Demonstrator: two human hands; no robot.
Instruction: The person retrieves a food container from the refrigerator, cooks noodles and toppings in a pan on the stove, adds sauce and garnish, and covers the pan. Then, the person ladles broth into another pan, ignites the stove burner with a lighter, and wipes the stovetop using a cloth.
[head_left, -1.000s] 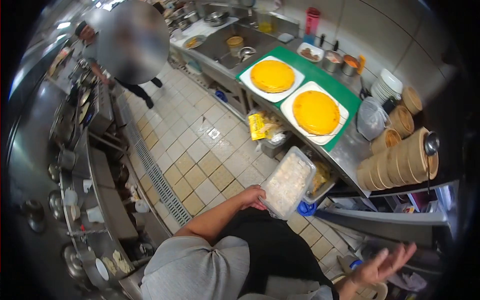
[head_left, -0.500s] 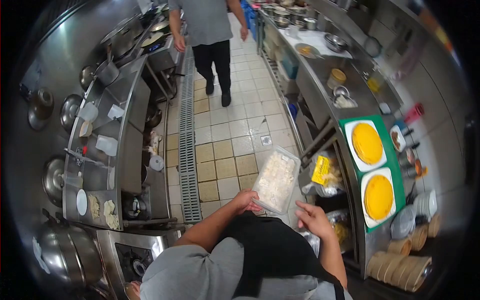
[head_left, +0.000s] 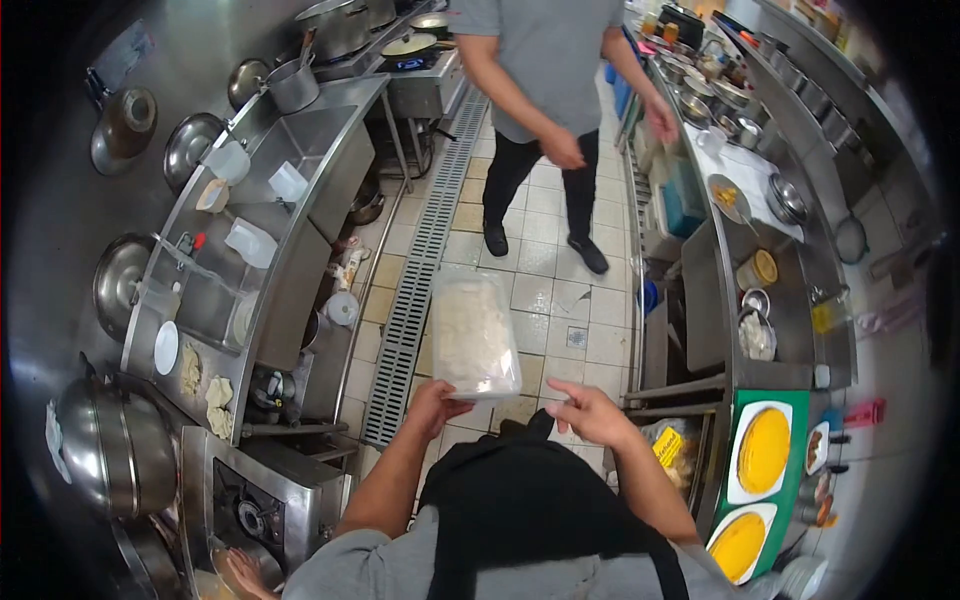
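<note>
A clear plastic container (head_left: pixel 473 335) with pale contents is held out over the floor in front of me. My left hand (head_left: pixel 436 408) grips its near left corner, fingers at the bottom edge. To the right of the container, touching nothing, my right hand (head_left: pixel 588 412) has its thumb and index finger spread apart. The other fingers are partly curled, with nothing seen in them.
A co-worker (head_left: pixel 545 70) stands ahead in the aisle. At the lower left, another person's hand (head_left: pixel 245 572) is near a stove (head_left: pixel 245 510). Left stands a steel sink counter (head_left: pixel 330 150); right, a green board (head_left: pixel 790 460) bears plates of yellow rounds (head_left: pixel 763 450).
My view has swung right to left along the aisle. The container has levelled in front of me, my right hand has come in toward it, and the co-worker has come closer.
</note>
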